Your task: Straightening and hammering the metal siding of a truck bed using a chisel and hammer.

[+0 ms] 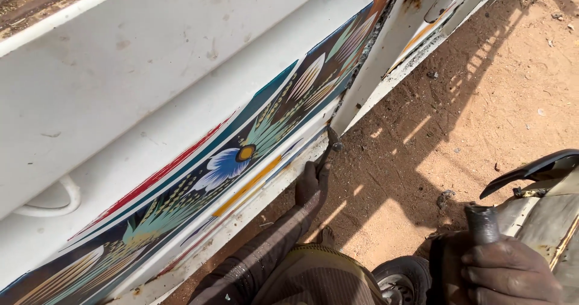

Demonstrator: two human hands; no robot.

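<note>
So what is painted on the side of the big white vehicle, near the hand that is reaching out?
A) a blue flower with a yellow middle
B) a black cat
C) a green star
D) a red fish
A: the painted band along the white vehicle panel shows a blue flower with a yellow centre, just up and to the side of the left hand at the panel's lower edge.

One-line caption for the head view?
Left hand presses dark tool against painted white vehicle panel; right hand grips dark cylindrical handle.

Outdoor repair yard: painted vehicle panel (181, 160), dirt ground (494, 100)
</note>
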